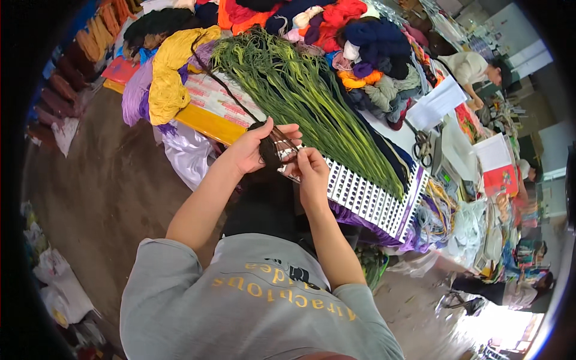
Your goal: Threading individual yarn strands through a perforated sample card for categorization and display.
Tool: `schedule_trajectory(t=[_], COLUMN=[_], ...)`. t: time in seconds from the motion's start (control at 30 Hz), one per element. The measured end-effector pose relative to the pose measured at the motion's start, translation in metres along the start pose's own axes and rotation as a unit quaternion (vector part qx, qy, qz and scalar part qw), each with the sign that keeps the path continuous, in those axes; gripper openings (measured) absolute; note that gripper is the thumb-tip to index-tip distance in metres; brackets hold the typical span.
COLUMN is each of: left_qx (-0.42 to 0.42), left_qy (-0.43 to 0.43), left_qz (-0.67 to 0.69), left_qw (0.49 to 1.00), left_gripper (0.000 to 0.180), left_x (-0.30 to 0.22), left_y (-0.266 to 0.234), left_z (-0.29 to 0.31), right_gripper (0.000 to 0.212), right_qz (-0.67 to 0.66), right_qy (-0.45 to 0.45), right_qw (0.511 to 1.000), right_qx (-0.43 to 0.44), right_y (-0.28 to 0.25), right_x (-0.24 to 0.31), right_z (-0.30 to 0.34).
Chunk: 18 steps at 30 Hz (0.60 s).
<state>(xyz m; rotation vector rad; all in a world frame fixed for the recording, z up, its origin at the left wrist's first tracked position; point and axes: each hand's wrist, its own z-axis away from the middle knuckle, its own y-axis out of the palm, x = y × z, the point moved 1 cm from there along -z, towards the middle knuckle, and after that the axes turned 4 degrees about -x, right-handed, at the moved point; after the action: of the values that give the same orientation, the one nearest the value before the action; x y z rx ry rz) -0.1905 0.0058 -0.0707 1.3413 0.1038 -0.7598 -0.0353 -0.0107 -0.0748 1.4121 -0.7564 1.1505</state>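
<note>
Dark brown yarn [270, 154], one bundle: located in the left hand, at the near edge of the table. Left hand [245, 151]: half-curled around the bundle, thumb on one side, fingers partly spread on the other. Right hand [313, 174]: thumb and fingers pinched together just beside the bundle, apparently on its thin strands; the exact hold is too small to tell.

Strand [230, 95], dark, one: runs from the left hand up across the table toward the yellow skein [170, 75]. Risk: a hard pull could snag it there or drag the skein along.

Perforated board [360, 191], white, one: beside and beyond the right hand. Green yarn [312, 105], long hanks: spread across the table, ends over the board. Risk: loose dark ends, if lowered here, could tangle among them.

Bundle, further risk: slack fingers on the left could let its loops slip and knot.

Outer items: lilac yarn [137, 99], beside the yellow; scissors [423, 149], right; scale [445, 171], beside them.
</note>
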Motion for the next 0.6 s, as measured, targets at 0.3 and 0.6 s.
schedule_trajectory(t=[0.3,0.6], left_qx=[-0.042,-0.059], left_qy=[0.094,0.125], left_qz=[-0.156,-0.172], left_qw=[0.982,0.975], left_gripper=[0.053,0.051], left_x=[0.000,-0.002], left_y=[0.013,0.020], left_z=[0.015,0.020], right_gripper=[0.018,0.019], right_qz=[-0.049,-0.020], right_qy=[0.024,0.005], right_qw=[0.998,1.000], right_qx=[-0.013,-0.009], right_y=[-0.005,-0.009], right_x=[0.006,0.008], right_z=[0.013,0.021])
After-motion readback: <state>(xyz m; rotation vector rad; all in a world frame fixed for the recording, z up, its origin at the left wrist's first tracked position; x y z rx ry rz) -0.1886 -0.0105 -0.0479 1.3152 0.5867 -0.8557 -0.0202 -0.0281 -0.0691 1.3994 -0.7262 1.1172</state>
